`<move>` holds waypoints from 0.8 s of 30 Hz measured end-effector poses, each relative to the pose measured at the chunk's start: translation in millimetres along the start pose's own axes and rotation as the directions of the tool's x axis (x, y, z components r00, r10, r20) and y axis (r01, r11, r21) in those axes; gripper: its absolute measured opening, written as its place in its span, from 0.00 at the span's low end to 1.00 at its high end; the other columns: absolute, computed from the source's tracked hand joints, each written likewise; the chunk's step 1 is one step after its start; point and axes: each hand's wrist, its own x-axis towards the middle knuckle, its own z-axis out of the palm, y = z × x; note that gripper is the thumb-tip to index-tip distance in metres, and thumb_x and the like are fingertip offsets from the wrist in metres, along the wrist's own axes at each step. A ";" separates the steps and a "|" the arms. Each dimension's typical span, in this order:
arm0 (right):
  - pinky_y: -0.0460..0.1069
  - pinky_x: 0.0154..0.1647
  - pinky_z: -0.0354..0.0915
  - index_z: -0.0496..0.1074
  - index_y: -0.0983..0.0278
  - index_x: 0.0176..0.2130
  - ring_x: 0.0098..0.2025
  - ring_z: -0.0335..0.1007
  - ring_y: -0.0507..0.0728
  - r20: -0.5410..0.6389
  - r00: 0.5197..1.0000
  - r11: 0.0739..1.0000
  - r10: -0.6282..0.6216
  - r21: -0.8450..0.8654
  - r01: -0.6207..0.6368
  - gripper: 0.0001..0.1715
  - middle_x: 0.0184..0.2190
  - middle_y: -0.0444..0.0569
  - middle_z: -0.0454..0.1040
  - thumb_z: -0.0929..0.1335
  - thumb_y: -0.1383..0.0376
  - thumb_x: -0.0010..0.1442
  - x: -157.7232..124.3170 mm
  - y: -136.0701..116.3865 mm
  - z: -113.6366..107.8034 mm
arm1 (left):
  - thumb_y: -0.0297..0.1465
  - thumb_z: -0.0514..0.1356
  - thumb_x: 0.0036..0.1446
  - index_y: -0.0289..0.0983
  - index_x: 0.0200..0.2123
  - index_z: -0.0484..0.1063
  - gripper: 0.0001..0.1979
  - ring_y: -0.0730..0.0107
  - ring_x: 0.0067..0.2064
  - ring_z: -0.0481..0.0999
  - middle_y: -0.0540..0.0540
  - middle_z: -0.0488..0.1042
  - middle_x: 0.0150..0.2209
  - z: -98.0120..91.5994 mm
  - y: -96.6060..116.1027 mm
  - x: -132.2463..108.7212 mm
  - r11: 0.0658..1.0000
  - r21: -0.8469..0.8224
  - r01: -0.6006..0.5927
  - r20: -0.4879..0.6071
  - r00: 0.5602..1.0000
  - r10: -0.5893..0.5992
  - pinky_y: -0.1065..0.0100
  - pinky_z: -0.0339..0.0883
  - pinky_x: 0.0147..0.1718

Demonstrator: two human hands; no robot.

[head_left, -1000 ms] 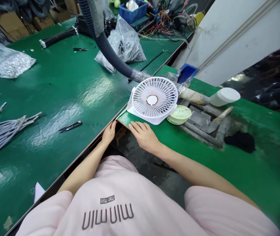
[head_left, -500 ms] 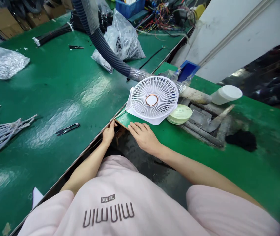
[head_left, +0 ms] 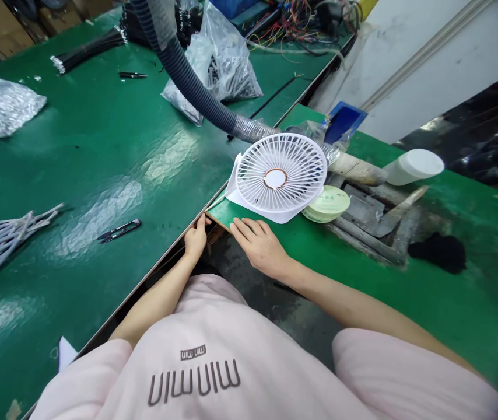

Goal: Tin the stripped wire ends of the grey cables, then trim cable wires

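My left hand [head_left: 195, 238] is closed at the near corner of the right green table [head_left: 472, 315], its thumb and curled fingers on the corner. Beside it my right hand [head_left: 261, 246] lies with fingers stretched over the same table's front edge, holding nothing. Just beyond both hands stands a white desk fan [head_left: 281, 175] with a round slatted grille and a flat base. A thin pale strip [head_left: 216, 202] runs from near my left fingertips toward the fan's base. Pale green round discs [head_left: 328, 204] are stacked right of the fan.
A ribbed grey hose [head_left: 196, 87] arches behind the fan. On the left table [head_left: 100, 157] lie thread snips [head_left: 120, 231], grey cables [head_left: 8, 239] and plastic bags of small parts [head_left: 6, 108]. To the right are a soldering-stained metal frame [head_left: 363, 233], a white cup [head_left: 415, 167] and a black cloth [head_left: 438, 252].
The view has shifted slightly, so the fan and right-hand objects sit a little further right. Both hands keep their places at the table edge.
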 end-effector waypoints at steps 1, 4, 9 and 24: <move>0.57 0.51 0.56 0.64 0.75 0.58 0.55 0.59 0.65 0.001 1.000 1.000 0.003 0.003 -0.003 0.26 0.58 0.60 0.68 0.60 0.73 0.62 -0.1 0.0 0.0 | 0.41 0.53 0.60 0.39 0.22 0.71 0.18 0.67 0.34 0.74 0.49 0.75 0.27 -0.7 -0.2 0.1 1.000 0.007 -0.001 0.006 1.000 0.001 0.67 0.65 0.47; 0.58 0.52 0.56 0.64 0.75 0.59 0.55 0.59 0.65 0.011 1.000 1.000 0.011 0.018 -0.011 0.26 0.58 0.60 0.67 0.60 0.73 0.62 -0.9 0.1 0.5 | 0.40 0.53 0.60 0.39 0.21 0.71 0.19 0.67 0.34 0.74 0.49 0.75 0.26 -2.7 0.8 0.3 0.999 0.033 0.002 0.015 1.000 -0.002 0.66 0.64 0.49; 0.58 0.52 0.56 0.63 0.73 0.60 0.56 0.58 0.65 0.025 1.000 0.999 0.017 0.043 -0.018 0.27 0.59 0.60 0.67 0.60 0.73 0.61 -1.9 0.5 2.0 | 0.41 0.53 0.61 0.39 0.20 0.69 0.20 0.68 0.34 0.74 0.49 0.74 0.25 -4.1 4.1 -0.5 0.998 0.065 0.012 0.018 1.000 -0.013 0.66 0.63 0.50; 0.58 0.52 0.57 0.65 0.75 0.58 0.55 0.59 0.66 0.021 1.000 1.000 0.004 0.030 -0.004 0.26 0.58 0.60 0.67 0.60 0.73 0.61 -0.9 1.0 0.0 | 0.43 0.52 0.60 0.40 0.16 0.61 0.22 0.69 0.28 0.69 0.51 0.68 0.20 -1.4 8.2 -0.3 0.993 0.115 0.034 -0.022 0.999 -0.031 0.67 0.63 0.45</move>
